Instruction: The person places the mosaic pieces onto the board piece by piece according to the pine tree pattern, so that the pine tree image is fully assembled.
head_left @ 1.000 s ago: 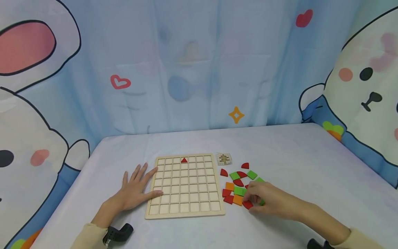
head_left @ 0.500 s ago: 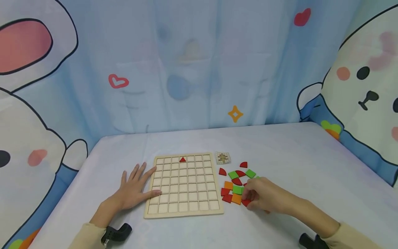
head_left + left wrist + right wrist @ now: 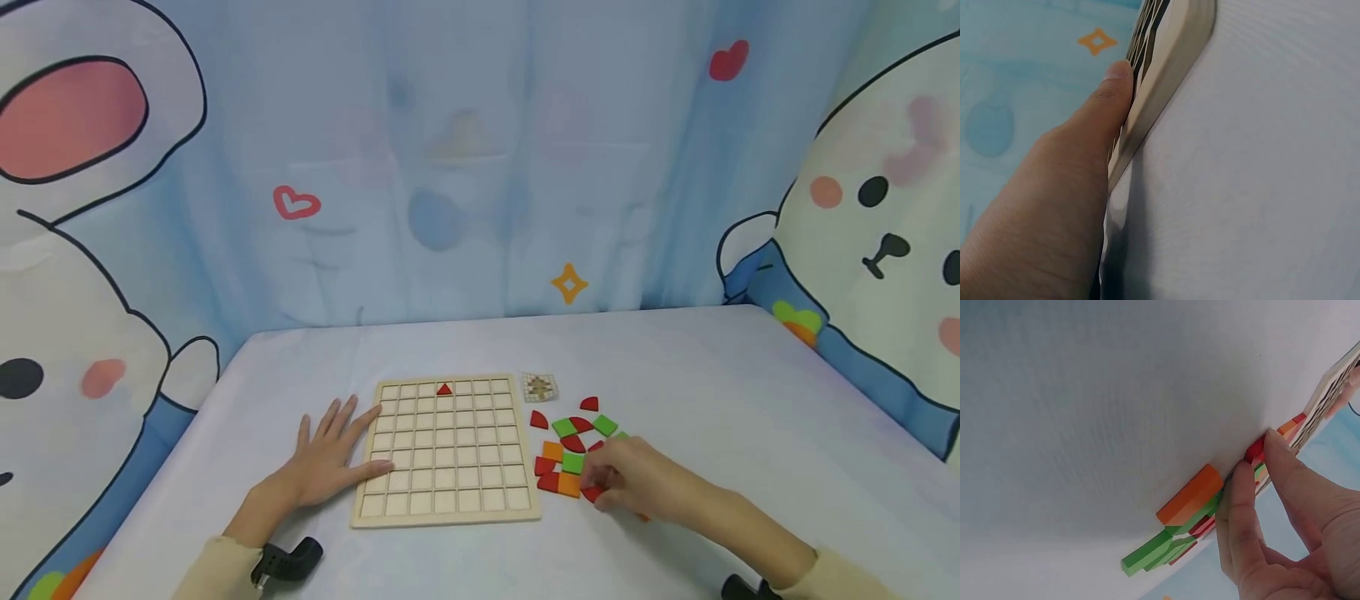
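My left hand (image 3: 322, 462) lies with fingers spread at the left edge of a wooden grid board (image 3: 446, 523), its thumb (image 3: 1113, 84) over the frame. One red triangle tile (image 3: 445, 389) sits in the board's top row. To the right of the board, my right hand (image 3: 637, 479) pinches a red rounded tile (image 3: 1255, 449) between thumb and fingertips, low at the table. Around it lie loose tiles, among them a green square tile (image 3: 573, 463), an orange square tile (image 3: 569, 485) and a red quarter-round tile (image 3: 538, 419). My right hand hides part of this group.
A small patterned card (image 3: 540, 387) lies beside the board's top right corner. In the right wrist view, an orange tile (image 3: 1191, 495) and a green tile (image 3: 1147, 552) lie near my fingers. A cartoon-print curtain (image 3: 480, 167) hangs behind the white table (image 3: 712, 367).
My right hand has shifted slightly left, its fingertips closing over the red rounded tile, and an orange tile edge now shows under the palm. My left hand stays at the board.
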`<control>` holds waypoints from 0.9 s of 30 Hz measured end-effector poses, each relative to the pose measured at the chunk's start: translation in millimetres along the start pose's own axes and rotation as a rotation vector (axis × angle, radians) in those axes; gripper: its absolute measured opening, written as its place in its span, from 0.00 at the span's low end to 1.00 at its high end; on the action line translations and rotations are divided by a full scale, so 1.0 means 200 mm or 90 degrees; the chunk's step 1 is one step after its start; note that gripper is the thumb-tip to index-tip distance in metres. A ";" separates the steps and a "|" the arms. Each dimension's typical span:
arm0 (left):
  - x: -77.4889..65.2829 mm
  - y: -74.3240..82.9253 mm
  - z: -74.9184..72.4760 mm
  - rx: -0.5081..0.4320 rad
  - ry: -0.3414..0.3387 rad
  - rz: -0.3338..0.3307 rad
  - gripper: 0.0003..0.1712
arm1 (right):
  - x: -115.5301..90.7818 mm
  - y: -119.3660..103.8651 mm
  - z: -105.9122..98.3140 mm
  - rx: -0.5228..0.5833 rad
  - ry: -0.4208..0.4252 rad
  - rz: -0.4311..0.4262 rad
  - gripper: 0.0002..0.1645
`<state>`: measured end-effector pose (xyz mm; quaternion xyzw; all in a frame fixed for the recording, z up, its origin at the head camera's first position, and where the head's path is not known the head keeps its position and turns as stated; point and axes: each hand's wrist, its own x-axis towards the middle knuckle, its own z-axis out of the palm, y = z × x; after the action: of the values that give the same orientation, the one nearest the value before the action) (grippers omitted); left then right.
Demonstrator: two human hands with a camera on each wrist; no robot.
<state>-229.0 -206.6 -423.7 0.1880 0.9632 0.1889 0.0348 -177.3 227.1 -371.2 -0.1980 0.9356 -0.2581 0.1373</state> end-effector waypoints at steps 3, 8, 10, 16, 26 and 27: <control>0.00 0.00 0.00 0.003 -0.005 -0.006 0.54 | 0.00 0.00 0.01 0.005 0.003 0.015 0.12; 0.00 0.01 -0.01 0.002 -0.008 -0.012 0.54 | 0.01 0.01 0.00 0.007 -0.002 -0.016 0.12; 0.00 0.00 0.00 0.002 -0.007 -0.010 0.54 | 0.00 0.02 -0.01 0.010 0.000 -0.042 0.13; 0.00 -0.01 0.01 0.002 -0.002 -0.005 0.54 | -0.01 0.05 -0.03 0.056 -0.025 -0.096 0.13; 0.00 -0.01 0.01 -0.002 0.002 0.000 0.54 | 0.03 -0.02 -0.10 0.065 -0.077 -0.136 0.11; 0.00 -0.01 0.01 -0.003 0.001 0.001 0.54 | 0.05 -0.04 -0.10 0.072 -0.074 -0.137 0.11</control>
<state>-229.8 -207.8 -425.6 0.1882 0.9627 0.1911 0.0339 -190.6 224.3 -352.0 -0.3042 0.8833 -0.3116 0.1739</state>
